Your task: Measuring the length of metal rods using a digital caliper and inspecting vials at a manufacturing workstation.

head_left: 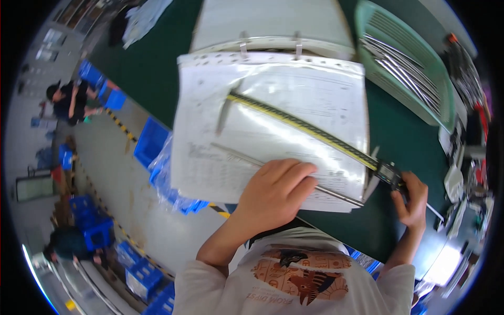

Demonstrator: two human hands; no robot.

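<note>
My left hand [278, 191] is closed over a thin metal rod [338, 195] lying slantwise across the printed sheets in an open ring binder [207, 100]. My right hand [412, 201] grips the slider end of a long digital caliper [304, 125], past the binder's right edge. The caliper's beam slants above the rod, its jaws spread wide. Its sliding jaw is at the rod's right end; whether they touch I cannot tell. The fixed jaw lies near the rod's far left end, apart from it.
A pale green basket [446, 100] of several metal rods stands at the far right, with assorted tools [464, 73] beyond it. Blue bins [152, 139] sit left of the green table [152, 84]. Two other people [71, 102] are off to the left. Cloth [144, 21] lies at the far left.
</note>
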